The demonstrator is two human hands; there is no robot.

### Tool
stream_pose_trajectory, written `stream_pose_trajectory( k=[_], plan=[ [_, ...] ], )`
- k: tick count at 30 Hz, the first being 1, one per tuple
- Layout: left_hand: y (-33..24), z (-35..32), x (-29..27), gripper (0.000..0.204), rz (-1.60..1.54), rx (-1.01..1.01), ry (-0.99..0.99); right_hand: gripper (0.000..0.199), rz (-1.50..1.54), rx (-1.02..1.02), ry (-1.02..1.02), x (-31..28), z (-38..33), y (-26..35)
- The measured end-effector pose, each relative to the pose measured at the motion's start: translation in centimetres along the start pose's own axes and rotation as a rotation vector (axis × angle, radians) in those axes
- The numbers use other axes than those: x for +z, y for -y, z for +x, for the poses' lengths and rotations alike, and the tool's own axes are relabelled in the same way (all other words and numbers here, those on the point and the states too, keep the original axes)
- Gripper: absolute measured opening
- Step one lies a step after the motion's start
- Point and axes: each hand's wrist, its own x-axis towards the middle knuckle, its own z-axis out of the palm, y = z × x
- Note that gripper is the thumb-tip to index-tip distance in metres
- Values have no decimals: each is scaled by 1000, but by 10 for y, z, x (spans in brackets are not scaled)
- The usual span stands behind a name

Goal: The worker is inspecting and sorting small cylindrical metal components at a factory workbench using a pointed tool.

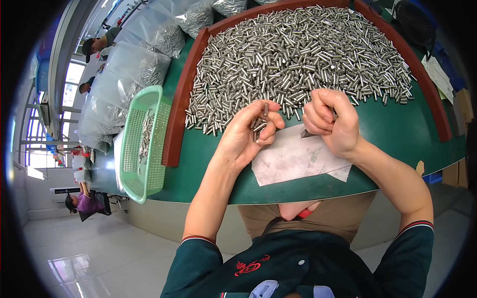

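My left hand (240, 141) is palm up near the front of the pile, its fingers curled around several small metal pins (259, 127). One of these pins stands up between the thumb and fingertips. To its right, my right hand (339, 124) is closed in a loose fist above a smudged white paper sheet (283, 160). A small dark grey piece (306, 133) shows under its fingers; whether the hand grips it I cannot make out. Beyond both hands spreads a large heap of shiny metal pins (298, 54) on the green tabletop (208, 171).
Dark red wooden strips (185, 107) border the heap. A light green plastic basket (158, 174) with some pins stands at the left. Clear plastic bags (141, 62) of pins line the far left. A black fan (413, 22) is at the far right. Other people sit off to the left.
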Motion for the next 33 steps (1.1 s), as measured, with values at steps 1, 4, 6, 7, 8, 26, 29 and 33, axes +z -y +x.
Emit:
stream_pose_trajectory(
  k=[1, 4, 6, 7, 8, 26, 29, 33],
  plan=[
    [0, 0, 1, 28, -7, 20, -19, 37, 4, -2, -3, 0, 0, 0],
    [1, 2, -8, 38, 22, 71, 115, 37, 3, -11, 9, 0, -1, 0],
    [5, 0, -7, 32, 327, 142, -5, 38, -27, -8, 6, -1, -1, 1],
    [6, -1, -2, 29, 529, 183, -105, 38, -55, -1, 8, 0, -1, 0],
    [11, 2, 4, 19, 911, 404, -196, 38, -54, 0, 7, 0, 0, 0],
    [1, 1, -3, 13, -206, 27, 110, 38, -49, -3, 23, -2, -1, 0],
    [2, 2, -5, 4, -184, 42, 77, 38, -48, -4, 17, 0, 0, 0],
    [4, 5, -6, 10, -115, 50, 60, 38, -43, -5, 19, -1, 1, 0]
  ],
)
